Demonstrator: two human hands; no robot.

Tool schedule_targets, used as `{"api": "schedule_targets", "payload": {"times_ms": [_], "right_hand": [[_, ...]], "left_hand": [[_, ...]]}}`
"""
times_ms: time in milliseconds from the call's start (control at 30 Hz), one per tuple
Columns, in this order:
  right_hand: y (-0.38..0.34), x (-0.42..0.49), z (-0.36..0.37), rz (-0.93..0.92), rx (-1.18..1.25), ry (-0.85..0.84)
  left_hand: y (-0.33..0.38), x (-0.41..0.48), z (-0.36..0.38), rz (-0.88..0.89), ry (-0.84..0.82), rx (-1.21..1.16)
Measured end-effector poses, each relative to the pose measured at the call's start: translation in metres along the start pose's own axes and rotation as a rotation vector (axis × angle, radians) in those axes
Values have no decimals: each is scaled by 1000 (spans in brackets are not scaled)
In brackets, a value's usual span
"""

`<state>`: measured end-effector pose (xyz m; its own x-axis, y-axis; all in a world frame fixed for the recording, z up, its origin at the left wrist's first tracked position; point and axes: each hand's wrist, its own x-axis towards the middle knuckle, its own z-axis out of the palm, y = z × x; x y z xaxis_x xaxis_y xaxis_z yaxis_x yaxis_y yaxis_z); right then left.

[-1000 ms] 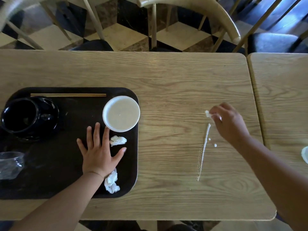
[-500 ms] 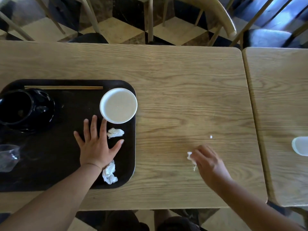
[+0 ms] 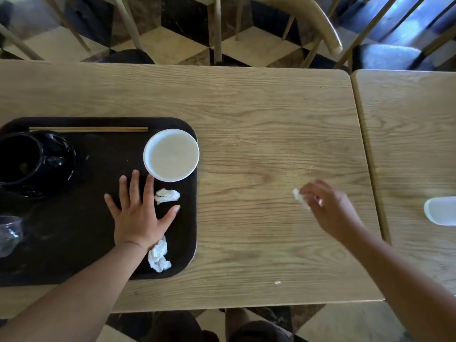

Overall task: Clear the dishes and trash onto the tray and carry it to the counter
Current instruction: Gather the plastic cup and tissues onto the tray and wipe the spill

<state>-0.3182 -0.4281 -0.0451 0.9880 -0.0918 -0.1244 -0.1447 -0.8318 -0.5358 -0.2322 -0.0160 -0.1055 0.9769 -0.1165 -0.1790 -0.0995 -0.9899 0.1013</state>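
Observation:
A dark tray (image 3: 74, 243) lies on the left of the wooden table (image 3: 259, 114). It holds a black pot (image 3: 32, 161), chopsticks (image 3: 88, 129), a white bowl (image 3: 171, 155), a clear plastic cup (image 3: 8, 234) and two crumpled tissues (image 3: 167, 195) (image 3: 159, 255). My left hand (image 3: 138, 213) rests flat on the tray, fingers spread, between the two tissues. My right hand (image 3: 328, 208) is over the table's right part, blurred, pinching a small white tissue scrap (image 3: 299, 197). A tiny white crumb (image 3: 277, 282) lies near the front edge.
A second table (image 3: 414, 144) adjoins on the right, with a translucent white container (image 3: 440, 211) at the frame's edge. Wooden chairs (image 3: 308, 25) stand behind the tables on a checkered floor. My knees show below the front edge.
The right hand wiped down the white streak toward the front edge, then moved up and right with the scrap. The streak is gone, one crumb is left. Left hand unmoved.

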Motion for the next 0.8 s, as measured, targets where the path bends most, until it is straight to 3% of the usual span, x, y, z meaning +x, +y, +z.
{"api": "schedule_targets", "payload": {"times_ms": [200, 400, 600, 800], "right_hand": [[44, 84, -19, 77, -117, 171], [42, 86, -5, 116, -74, 216], [2, -7, 25, -9, -64, 174], [-41, -135, 71, -116, -32, -43]], "left_hand": [[1, 0, 0, 4, 20, -19], [-1, 0, 3, 6, 30, -7], [-4, 1, 6, 2, 43, -17], [-4, 2, 8, -1, 48, -24]]}}
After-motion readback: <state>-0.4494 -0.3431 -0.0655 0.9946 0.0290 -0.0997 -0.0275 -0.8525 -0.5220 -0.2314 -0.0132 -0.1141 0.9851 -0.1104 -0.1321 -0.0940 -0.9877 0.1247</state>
